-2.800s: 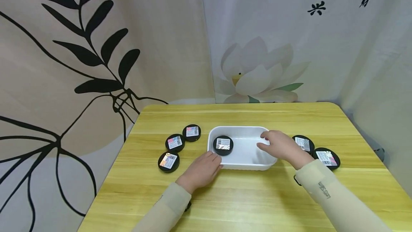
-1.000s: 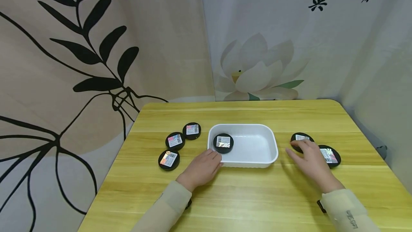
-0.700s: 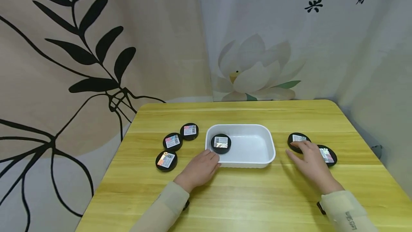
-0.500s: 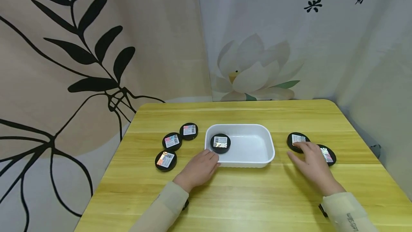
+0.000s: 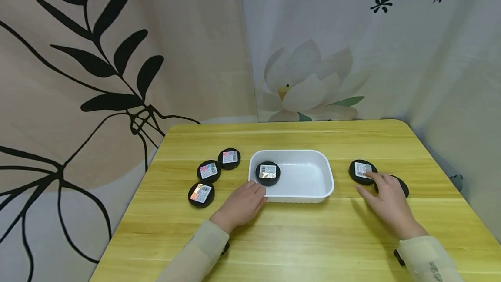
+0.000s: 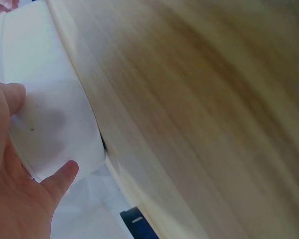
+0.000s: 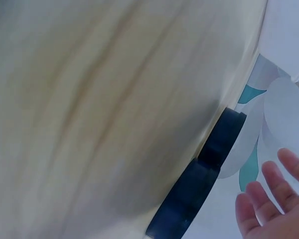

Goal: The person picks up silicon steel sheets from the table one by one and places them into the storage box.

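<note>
- At 9 o'clock of the tray, three flat, round, black discs with shiny labels sit in a slanting chain on the yellow wood-grain table (image 5: pixel 297 243): a near left disc (image 5: pixel 201 194), a middle left disc (image 5: pixel 208 171) and a far left disc (image 5: pixel 228 159). They look light, stiff and smooth; pinch across the rim, not the slick label.
- The left hand (image 5: pixel 242 203) grips the tray's 8 o'clock corner, fingers over the rim, thumb against the outer wall.
- The white, rectangular, plastic-looking tray (image 5: pixel 307 177) seems light and prone to sliding, so that corner is a sound hold.
- Inside, toward 9 o'clock, lies a labelled black disc (image 5: pixel 268 173).
- At 3 o'clock of the tray lie a far right disc (image 5: pixel 361 172) and, at its 4 o'clock, a near right disc (image 5: pixel 404 188), partly covered; likely as stiff.
- The right hand (image 5: pixel 388 200) is above these two, fingers spread, gripping nothing; contact cannot be told.
- Against half a second ago, left hand and tray match; the right hand has shifted toward 4 o'clock, uncovering more of the far right disc.
</note>
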### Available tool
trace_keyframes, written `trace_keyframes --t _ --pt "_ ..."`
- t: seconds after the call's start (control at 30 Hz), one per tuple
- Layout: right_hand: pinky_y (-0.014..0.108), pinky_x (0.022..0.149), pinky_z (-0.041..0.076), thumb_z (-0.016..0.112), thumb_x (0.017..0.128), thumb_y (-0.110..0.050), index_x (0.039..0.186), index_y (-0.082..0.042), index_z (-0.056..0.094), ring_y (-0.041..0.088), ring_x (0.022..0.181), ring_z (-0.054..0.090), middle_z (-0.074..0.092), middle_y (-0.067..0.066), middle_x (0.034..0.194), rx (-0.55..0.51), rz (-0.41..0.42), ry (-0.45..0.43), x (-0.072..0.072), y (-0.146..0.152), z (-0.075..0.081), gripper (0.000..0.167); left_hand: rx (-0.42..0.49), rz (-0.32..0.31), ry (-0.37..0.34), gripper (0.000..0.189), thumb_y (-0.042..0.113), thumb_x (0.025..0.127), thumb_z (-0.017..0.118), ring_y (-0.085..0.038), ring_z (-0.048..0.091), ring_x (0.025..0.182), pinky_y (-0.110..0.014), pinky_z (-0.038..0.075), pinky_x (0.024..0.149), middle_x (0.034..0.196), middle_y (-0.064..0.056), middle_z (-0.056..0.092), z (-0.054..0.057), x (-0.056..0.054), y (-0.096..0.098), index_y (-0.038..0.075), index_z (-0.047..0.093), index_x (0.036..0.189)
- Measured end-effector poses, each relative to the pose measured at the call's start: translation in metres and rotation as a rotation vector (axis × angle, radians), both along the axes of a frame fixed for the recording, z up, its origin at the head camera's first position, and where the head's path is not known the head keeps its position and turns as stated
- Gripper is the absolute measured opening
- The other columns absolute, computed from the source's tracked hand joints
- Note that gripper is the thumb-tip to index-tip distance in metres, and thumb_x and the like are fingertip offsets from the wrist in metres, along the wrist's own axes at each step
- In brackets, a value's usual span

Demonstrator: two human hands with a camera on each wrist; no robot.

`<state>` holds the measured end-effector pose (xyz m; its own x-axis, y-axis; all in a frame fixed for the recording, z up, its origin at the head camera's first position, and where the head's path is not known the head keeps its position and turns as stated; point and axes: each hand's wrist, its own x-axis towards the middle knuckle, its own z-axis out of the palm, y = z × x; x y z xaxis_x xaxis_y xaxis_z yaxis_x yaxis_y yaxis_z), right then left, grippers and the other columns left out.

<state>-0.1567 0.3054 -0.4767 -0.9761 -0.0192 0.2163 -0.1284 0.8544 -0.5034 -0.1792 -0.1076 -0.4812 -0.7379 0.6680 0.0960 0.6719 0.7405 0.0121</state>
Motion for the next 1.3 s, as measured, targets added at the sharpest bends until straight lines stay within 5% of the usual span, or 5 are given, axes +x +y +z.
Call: trace_keyframes --t 0.37,1.3 --pt "0.069 0.097 0.032 0.065 0.097 -0.044 0.132 0.008 0.054 0.057 0.121 0.040 0.047 0.038 0.132 0.020 -0.043 0.011 0.002 0.017 -0.008 0.063 0.002 -0.019 0.037 0.020 0.030 0.108 0.046 -0.016 0.053 0.095 -0.031 0.049 0.091 0.098 0.001 0.060 0.001 0.000 0.000 0.014 0.054 0.098" --pt "0.075 0.093 0.033 0.067 0.088 -0.063 0.144 0.019 0.031 0.065 0.120 0.033 0.033 0.047 0.137 0.099 -0.168 -0.223 0.002 0.057 -0.013 0.106 -0.008 -0.004 0.015 0.022 0.032 0.108 0.044 -0.016 0.053 0.096 -0.030 0.049 0.091 0.100 0.002 0.060 0.001 0.001 0.000 0.015 0.054 0.100"
